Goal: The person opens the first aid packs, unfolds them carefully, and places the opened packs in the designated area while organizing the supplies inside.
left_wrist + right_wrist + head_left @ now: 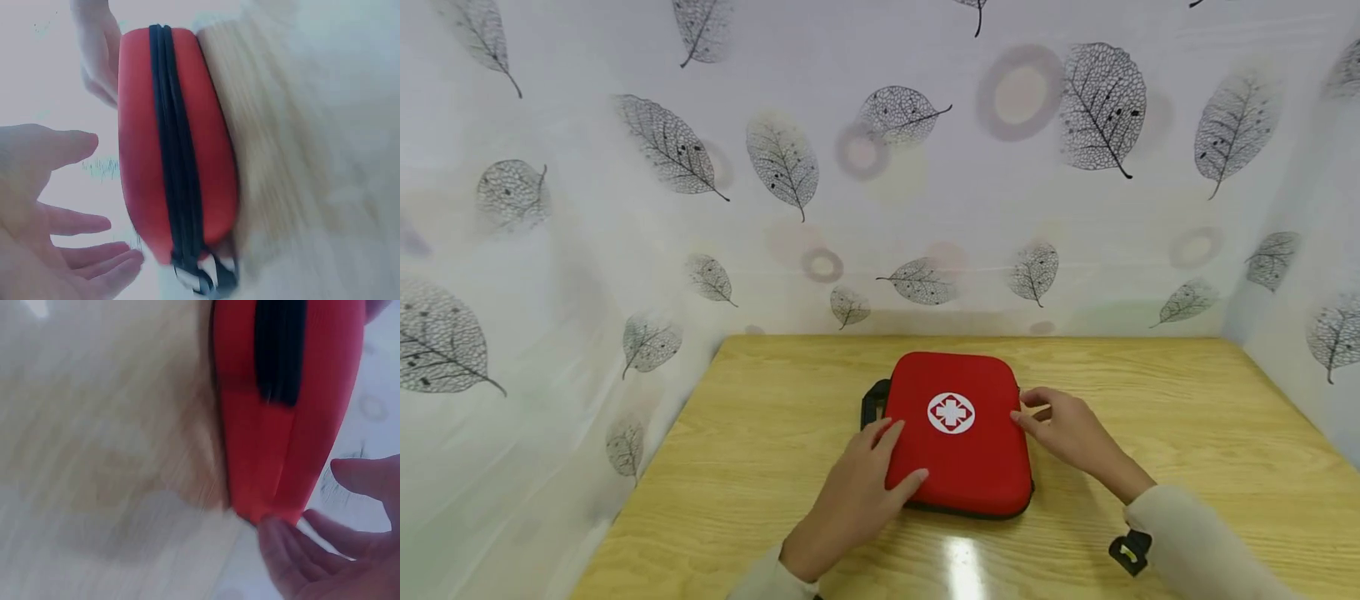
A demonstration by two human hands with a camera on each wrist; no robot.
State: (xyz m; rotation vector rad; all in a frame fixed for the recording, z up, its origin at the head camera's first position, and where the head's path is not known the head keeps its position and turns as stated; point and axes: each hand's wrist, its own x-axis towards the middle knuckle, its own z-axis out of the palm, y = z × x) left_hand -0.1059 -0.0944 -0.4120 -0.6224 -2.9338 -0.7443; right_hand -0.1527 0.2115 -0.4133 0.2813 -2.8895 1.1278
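A red first-aid case (958,471) with a white cross emblem lies flat on the wooden table. Its black carry handle (870,406) sticks out on the left. My left hand (861,483) is over the case's left side, fingers spread and loosely bent. The left wrist view shows a gap between those fingers and the case, whose black zipper (172,131) faces that camera. Beside the right edge is my right hand (1071,425), thumb and fingers apart. In the right wrist view its fingertips (275,534) are at the case's far corner; whether they touch is unclear.
The light wooden table (775,383) runs out on both sides of the case. A pale curtain (925,208) printed with leaves stands behind the table and along both sides. A dark strap (1131,550) hangs at the right sleeve.
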